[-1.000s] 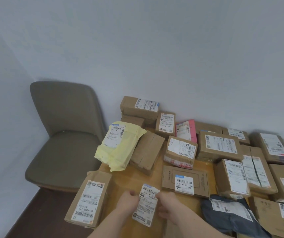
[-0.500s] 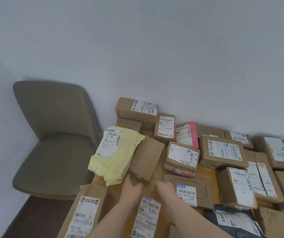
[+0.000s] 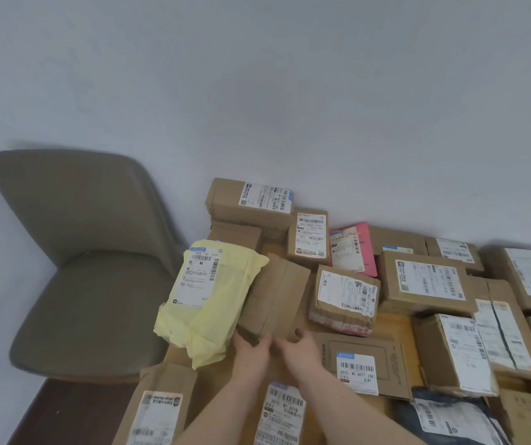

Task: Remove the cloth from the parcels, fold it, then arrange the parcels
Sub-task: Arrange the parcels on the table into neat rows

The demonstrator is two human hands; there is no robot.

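Both hands grip near end of plain brown box (image 3: 273, 297): left hand (image 3: 252, 350) at left corner, right hand (image 3: 299, 346) at right. Box lies tilted mid-counter (image 3: 395, 319), leaning against yellow parcel (image 3: 207, 303) on its left.

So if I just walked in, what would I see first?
Probably the bright yellow parcel, lying at the left edge of a table crowded with brown cardboard parcels. Next, the pink parcel standing out near the back wall. Then the person's left hand and right hand, both at the near end of a plain brown box beside the yellow one.
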